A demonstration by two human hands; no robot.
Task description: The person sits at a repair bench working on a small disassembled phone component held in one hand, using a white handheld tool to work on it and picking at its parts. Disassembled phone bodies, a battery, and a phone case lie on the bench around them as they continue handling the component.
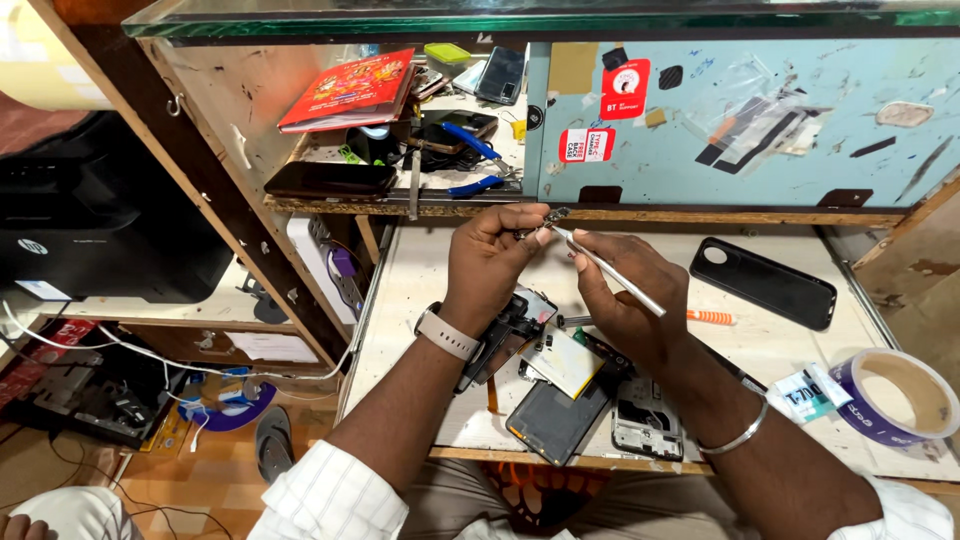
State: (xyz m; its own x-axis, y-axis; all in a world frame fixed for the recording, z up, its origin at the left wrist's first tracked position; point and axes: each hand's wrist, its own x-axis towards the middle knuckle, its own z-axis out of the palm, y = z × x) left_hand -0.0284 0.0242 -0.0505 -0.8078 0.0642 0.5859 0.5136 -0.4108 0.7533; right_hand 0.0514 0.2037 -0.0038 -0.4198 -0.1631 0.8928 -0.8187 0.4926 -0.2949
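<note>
The person's left hand (490, 255) pinches a tiny dark part (553, 216) between thumb and fingertip and lifts it up close, likely so it is easy to see. The right hand (625, 300) is closed around thin metal tweezers (610, 272), held like a pencil, and their tip touches the tiny part, so both hands can work on it together. Both hands hang above the pale worktable (780, 340), just over an opened phone (560, 380) whose pieces lie spread flat below, near enough to reach. A black phone cover (765, 282) lies off to the right, out of the way. An orange-handled screwdriver (705, 317) rests just beside the right hand. A roll of tape (895, 395) sits at the table's right edge. On the shelf above lie a red booklet (350, 90) and blue-handled pliers (475, 165).
</note>
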